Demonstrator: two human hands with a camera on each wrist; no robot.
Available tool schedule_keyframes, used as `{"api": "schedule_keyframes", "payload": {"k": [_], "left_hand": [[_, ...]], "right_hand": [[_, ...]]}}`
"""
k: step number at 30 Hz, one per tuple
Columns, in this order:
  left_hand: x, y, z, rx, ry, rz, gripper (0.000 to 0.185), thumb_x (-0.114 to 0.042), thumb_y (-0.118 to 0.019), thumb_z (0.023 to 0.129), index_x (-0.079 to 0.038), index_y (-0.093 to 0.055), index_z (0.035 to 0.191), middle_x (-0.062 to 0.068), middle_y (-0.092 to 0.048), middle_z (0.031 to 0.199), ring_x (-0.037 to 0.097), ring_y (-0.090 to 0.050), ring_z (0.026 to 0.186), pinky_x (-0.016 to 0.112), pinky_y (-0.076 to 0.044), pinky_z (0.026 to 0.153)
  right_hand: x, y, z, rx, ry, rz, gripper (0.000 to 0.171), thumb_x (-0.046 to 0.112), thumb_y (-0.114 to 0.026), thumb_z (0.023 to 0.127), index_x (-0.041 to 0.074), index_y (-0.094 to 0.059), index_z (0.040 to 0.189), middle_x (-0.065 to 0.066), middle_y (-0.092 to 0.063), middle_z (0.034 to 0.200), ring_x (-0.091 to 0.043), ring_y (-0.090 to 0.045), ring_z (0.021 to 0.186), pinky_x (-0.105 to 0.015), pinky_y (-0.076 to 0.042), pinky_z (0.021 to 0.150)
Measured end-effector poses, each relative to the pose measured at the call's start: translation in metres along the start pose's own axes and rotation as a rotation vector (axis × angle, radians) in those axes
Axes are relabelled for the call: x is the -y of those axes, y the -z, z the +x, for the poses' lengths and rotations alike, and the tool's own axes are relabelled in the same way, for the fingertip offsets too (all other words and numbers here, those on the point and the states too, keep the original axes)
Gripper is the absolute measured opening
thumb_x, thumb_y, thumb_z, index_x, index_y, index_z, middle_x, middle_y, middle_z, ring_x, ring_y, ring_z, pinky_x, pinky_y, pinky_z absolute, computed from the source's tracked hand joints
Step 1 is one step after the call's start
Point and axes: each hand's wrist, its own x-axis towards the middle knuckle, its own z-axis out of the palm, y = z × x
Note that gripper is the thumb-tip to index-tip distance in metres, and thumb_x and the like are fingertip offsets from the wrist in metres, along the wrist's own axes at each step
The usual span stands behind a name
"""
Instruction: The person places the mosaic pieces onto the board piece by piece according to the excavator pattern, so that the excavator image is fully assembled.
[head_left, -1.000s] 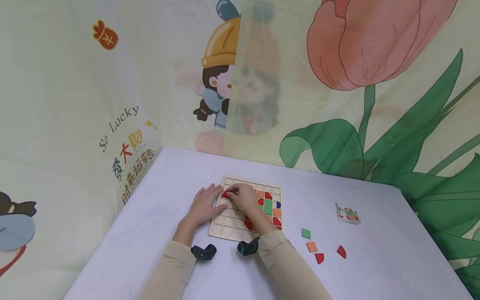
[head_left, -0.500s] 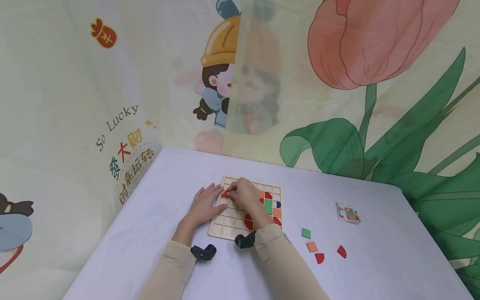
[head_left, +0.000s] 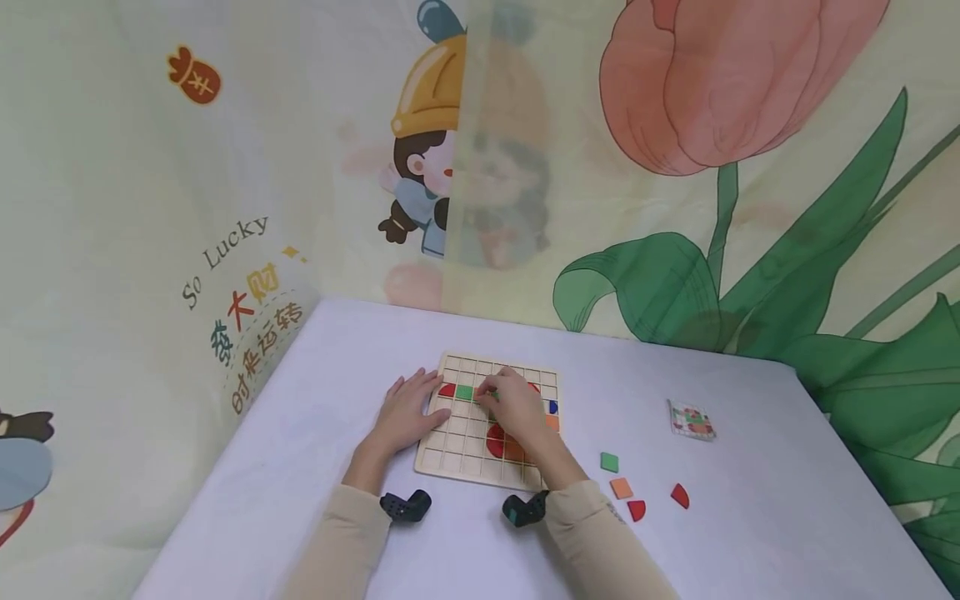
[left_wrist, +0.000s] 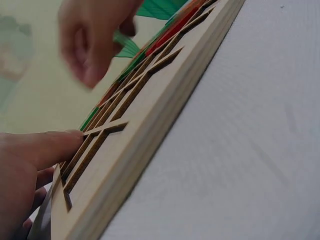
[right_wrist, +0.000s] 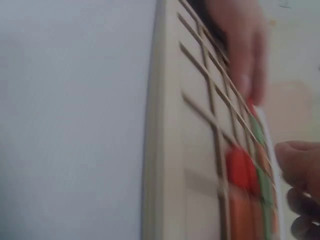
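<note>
A wooden grid board (head_left: 461, 446) lies on the table, with coloured tiles set in some cells. My left hand (head_left: 405, 408) rests at its left edge, fingers spread and thumb over the board. Beside that hand sit a red quarter-round tile (head_left: 447, 390) and a green square tile (head_left: 465, 392). My right hand (head_left: 519, 408) hovers over the upper middle of the board with fingers loosely curled, hiding several tiles. No tile shows between its fingertips in the left wrist view. Red rounded tiles (head_left: 495, 440) sit lower on the board, and a blue tile (head_left: 553, 407) near its right edge.
Right of the board lie a loose green square (head_left: 610, 462), an orange square (head_left: 622, 487) and two red quarter-rounds, one (head_left: 637, 510) nearer than the other (head_left: 679, 496). A small patterned card (head_left: 692, 421) lies farther right. A printed curtain (head_left: 337, 167) stands behind the table.
My right hand has let go of the green tile, which now shows in its cell beside the red one, and has moved right across the board. My left hand stays put.
</note>
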Motion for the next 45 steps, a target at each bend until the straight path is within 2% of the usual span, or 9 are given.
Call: {"api": "schedule_keyframes", "payload": {"k": [5, 10, 15, 21, 24, 29, 37, 42, 45], "left_hand": [[-0.002, -0.001, 0.002, 0.0, 0.004, 0.003, 0.065, -0.038, -0.063, 0.087, -0.005, -0.045, 0.14, 0.012, -0.04, 0.15, 0.031, -0.024, 0.145, 0.054, -0.012, 0.119], [-0.001, -0.002, 0.0, 0.015, 0.007, -0.002, 0.066, -0.038, -0.062, 0.088, -0.005, -0.044, 0.141, 0.012, -0.039, 0.151, 0.032, -0.023, 0.145, 0.055, -0.012, 0.118], [-0.002, -0.003, 0.0, -0.011, -0.008, -0.029, 0.064, -0.036, -0.063, 0.087, -0.004, -0.045, 0.14, 0.013, -0.04, 0.149, 0.033, -0.024, 0.144, 0.055, -0.012, 0.118], [-0.002, -0.003, 0.0, -0.002, -0.002, -0.019, 0.064, -0.037, -0.062, 0.088, -0.005, -0.045, 0.14, 0.013, -0.04, 0.15, 0.032, -0.024, 0.145, 0.055, -0.012, 0.118], [-0.002, -0.004, 0.001, 0.011, -0.001, -0.019, 0.064, -0.038, -0.062, 0.088, -0.005, -0.045, 0.141, 0.012, -0.039, 0.15, 0.031, -0.023, 0.145, 0.054, -0.011, 0.119], [-0.003, -0.004, 0.002, 0.004, 0.012, -0.022, 0.064, -0.038, -0.062, 0.088, -0.006, -0.045, 0.141, 0.011, -0.04, 0.15, 0.03, -0.023, 0.145, 0.053, -0.011, 0.119], [-0.001, -0.004, 0.0, -0.001, 0.003, -0.018, 0.064, -0.038, -0.062, 0.088, -0.005, -0.045, 0.14, 0.012, -0.04, 0.15, 0.031, -0.023, 0.145, 0.054, -0.012, 0.119], [0.0, -0.001, 0.0, 0.003, -0.009, -0.034, 0.062, -0.035, -0.064, 0.087, -0.005, -0.047, 0.139, 0.013, -0.04, 0.15, 0.032, -0.024, 0.144, 0.055, -0.012, 0.118], [0.001, 0.004, -0.001, 0.038, -0.004, -0.074, 0.061, -0.032, -0.065, 0.087, -0.004, -0.047, 0.139, 0.013, -0.039, 0.15, 0.032, -0.023, 0.145, 0.053, -0.011, 0.119]], "right_hand": [[-0.062, 0.032, -0.043, 0.036, -0.08, 0.084, 0.011, 0.022, -0.073, 0.084, 0.018, -0.073, 0.094, 0.004, -0.062, 0.087, -0.012, -0.053, 0.076, -0.026, -0.048, 0.067], [-0.126, 0.056, -0.101, 0.023, -0.228, 0.092, 0.02, 0.023, -0.072, 0.084, 0.016, -0.071, 0.103, 0.0, -0.061, 0.095, -0.013, -0.049, 0.077, -0.02, -0.045, 0.06], [-0.163, 0.067, -0.142, 0.009, -0.298, 0.063, 0.032, 0.026, -0.074, 0.081, 0.014, -0.068, 0.11, -0.001, -0.059, 0.095, -0.014, -0.047, 0.078, -0.02, -0.043, 0.06], [-0.164, 0.067, -0.151, 0.032, -0.301, 0.072, 0.049, 0.042, -0.076, 0.076, 0.014, -0.066, 0.116, -0.003, -0.059, 0.1, -0.017, -0.051, 0.087, -0.028, -0.049, 0.072], [-0.159, 0.066, -0.151, 0.033, -0.288, 0.054, 0.053, 0.041, -0.077, 0.076, 0.013, -0.064, 0.119, -0.004, -0.06, 0.101, -0.017, -0.051, 0.087, -0.03, -0.05, 0.074], [-0.153, 0.062, -0.144, 0.015, -0.274, 0.025, 0.045, 0.032, -0.076, 0.079, 0.012, -0.064, 0.118, -0.003, -0.059, 0.095, -0.016, -0.051, 0.083, -0.029, -0.05, 0.072], [-0.14, 0.058, -0.126, 0.007, -0.302, -0.035, 0.026, 0.022, -0.077, 0.08, 0.009, -0.066, 0.099, -0.003, -0.059, 0.087, -0.015, -0.051, 0.076, -0.031, -0.056, 0.072], [-0.133, 0.054, -0.109, 0.01, -0.318, -0.053, 0.026, 0.019, -0.077, 0.079, 0.008, -0.064, 0.098, -0.003, -0.06, 0.088, -0.015, -0.051, 0.076, -0.031, -0.055, 0.072], [-0.131, 0.049, -0.098, -0.008, -0.319, -0.028, 0.027, 0.018, -0.078, 0.079, 0.009, -0.063, 0.099, -0.003, -0.061, 0.089, -0.015, -0.052, 0.076, -0.032, -0.055, 0.072]]}}
